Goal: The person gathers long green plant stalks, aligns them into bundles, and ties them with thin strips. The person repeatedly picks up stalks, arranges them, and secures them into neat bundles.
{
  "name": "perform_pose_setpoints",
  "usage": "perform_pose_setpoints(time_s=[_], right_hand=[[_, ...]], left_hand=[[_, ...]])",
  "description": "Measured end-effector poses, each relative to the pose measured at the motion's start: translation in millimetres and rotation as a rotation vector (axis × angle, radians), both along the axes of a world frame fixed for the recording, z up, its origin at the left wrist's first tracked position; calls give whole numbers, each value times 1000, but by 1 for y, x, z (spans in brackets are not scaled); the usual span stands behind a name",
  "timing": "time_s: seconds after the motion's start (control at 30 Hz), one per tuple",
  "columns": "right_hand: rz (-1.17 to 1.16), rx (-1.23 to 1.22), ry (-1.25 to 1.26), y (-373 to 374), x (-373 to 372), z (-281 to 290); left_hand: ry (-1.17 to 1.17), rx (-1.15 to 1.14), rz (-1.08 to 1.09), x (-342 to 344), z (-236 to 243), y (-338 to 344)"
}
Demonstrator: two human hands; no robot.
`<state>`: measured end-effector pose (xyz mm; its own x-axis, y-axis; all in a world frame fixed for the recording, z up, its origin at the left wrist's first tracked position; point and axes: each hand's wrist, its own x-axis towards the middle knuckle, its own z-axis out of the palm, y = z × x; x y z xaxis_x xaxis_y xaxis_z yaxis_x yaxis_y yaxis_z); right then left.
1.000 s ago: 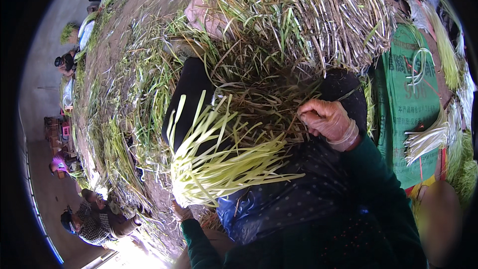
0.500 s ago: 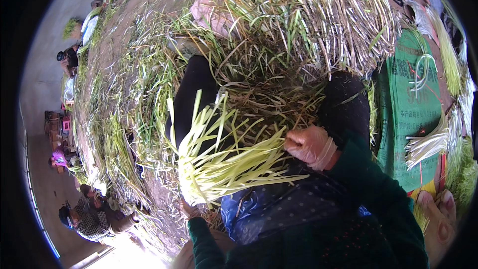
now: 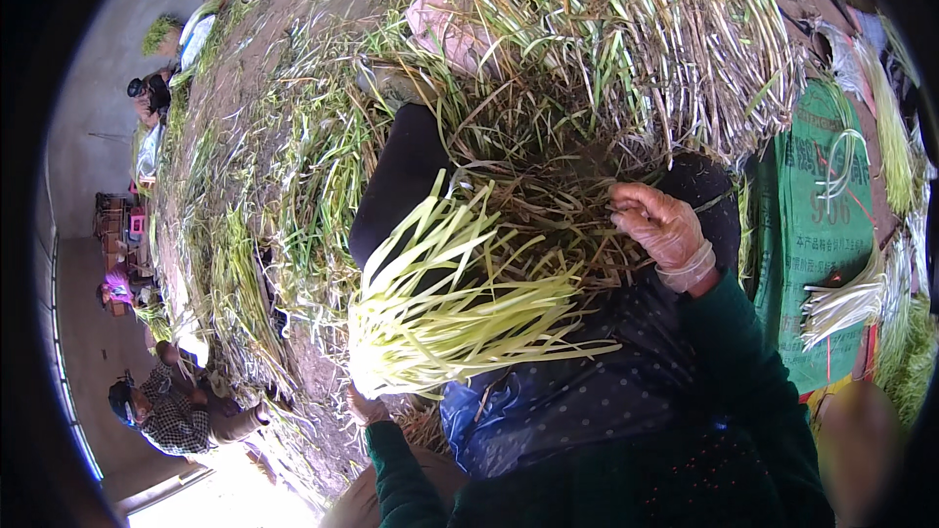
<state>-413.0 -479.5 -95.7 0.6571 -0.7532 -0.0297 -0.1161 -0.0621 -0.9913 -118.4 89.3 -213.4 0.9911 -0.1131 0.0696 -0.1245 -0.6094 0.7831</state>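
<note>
A loose bunch of yellow chives (image 3: 460, 308), with long flat pale leaves, lies fanned out over my lap and left thigh. My left hand (image 3: 366, 407) is at the bunch's lower left end and closed on it; its fingers are mostly hidden under the leaves. My right hand (image 3: 663, 227), in a thin clear glove, hovers above my right knee, apart from the bunch. Its fingers are curled in toward the thumb, and what they hold, if anything, is too small to make out. A dark blue dotted apron (image 3: 597, 372) covers my lap.
A big heap of green leaves with whitish stalks (image 3: 685, 59) lies ahead. Loose trimmings (image 3: 323, 176) litter the ground between my legs and leftward. On the right are a green woven sack (image 3: 817, 225) and white-stalked bundles (image 3: 839, 301). Another person (image 3: 181, 411) sits at far left.
My right hand has moved up and right, away from the leaf tips. My left hand stays at the bunch's end. The view has shifted slightly.
</note>
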Motion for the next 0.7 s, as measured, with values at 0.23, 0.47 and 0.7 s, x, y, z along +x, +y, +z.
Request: perform_pose_setpoints(time_s=[0.23, 0.47, 0.7], right_hand=[[27, -7, 58, -4, -2, 12], [85, -60, 79, 2, -10, 5], [380, -24, 263, 16, -7, 25]], left_hand=[[180, -760, 74, 54, 44, 19], [166, -875, 29, 105, 80, 60], [270, -808, 239, 77, 51, 24]])
